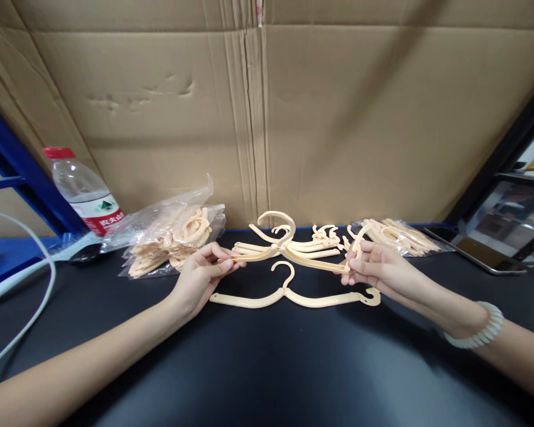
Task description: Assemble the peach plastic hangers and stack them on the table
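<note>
I hold a cream plastic hanger (289,248) just above a black table (267,362). My left hand (200,274) pinches the tip of its left arm. My right hand (370,267) pinches the tip of its right arm. The hook (279,220) curls up between my hands. Under it, a second cream hanger (293,295) lies flat on the table. Behind the held hanger rests a small pile of loose hanger parts (320,238).
A clear bag of cream parts (173,237) lies back left, another bag (400,236) back right. A water bottle (85,193) stands far left by a blue frame and a white cable (31,308). A phone (480,252) lies at right. Cardboard (267,107) walls the back.
</note>
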{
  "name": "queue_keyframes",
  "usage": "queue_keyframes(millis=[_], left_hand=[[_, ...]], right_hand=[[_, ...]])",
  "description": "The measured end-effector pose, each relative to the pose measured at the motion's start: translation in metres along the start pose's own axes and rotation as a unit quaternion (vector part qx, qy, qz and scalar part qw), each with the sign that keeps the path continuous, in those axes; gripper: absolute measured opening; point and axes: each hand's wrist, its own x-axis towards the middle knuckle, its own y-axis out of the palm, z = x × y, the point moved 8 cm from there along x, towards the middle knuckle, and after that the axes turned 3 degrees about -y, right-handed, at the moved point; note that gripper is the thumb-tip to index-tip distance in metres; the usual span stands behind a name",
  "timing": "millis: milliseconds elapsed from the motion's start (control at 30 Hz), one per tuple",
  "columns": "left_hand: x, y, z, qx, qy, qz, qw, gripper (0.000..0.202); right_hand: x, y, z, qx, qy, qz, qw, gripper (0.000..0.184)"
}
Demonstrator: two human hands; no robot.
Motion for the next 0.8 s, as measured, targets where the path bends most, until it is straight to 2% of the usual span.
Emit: queue_keyframes(millis=[233, 400, 467, 600, 700, 800], left_hand=[[-0.002, 0.0, -0.001, 0.035, 0.01, -0.004, 0.999, 0.031], [-0.012, 0.015, -0.013, 0.19, 0.082, 0.028, 0.978, 0.024], [-0.019, 0.023, -0.021, 0.265, 0.143, 0.043, 0.953, 0.017], [-0.034, 0.035, -0.036, 0.404, 0.269, 0.048, 0.873, 0.011], [-0.04, 0.041, -0.042, 0.462, 0.311, 0.065, 0.828, 0.003], [-0.042, 0.044, -0.047, 0.507, 0.337, 0.084, 0.789, 0.006]], right_hand=[[-0.001, -0.007, 0.006, -0.006, -0.033, -0.069, 0.997, 0.039], [-0.002, -0.019, 0.014, 0.008, -0.065, -0.135, 0.989, 0.04], [-0.003, -0.022, 0.015, 0.019, -0.075, -0.156, 0.985, 0.039], [-0.006, -0.021, 0.015, 0.043, -0.091, -0.17, 0.98, 0.035], [-0.006, -0.018, 0.012, 0.04, -0.087, -0.157, 0.983, 0.032], [-0.004, -0.017, 0.013, 0.011, -0.09, -0.142, 0.986, 0.03]])
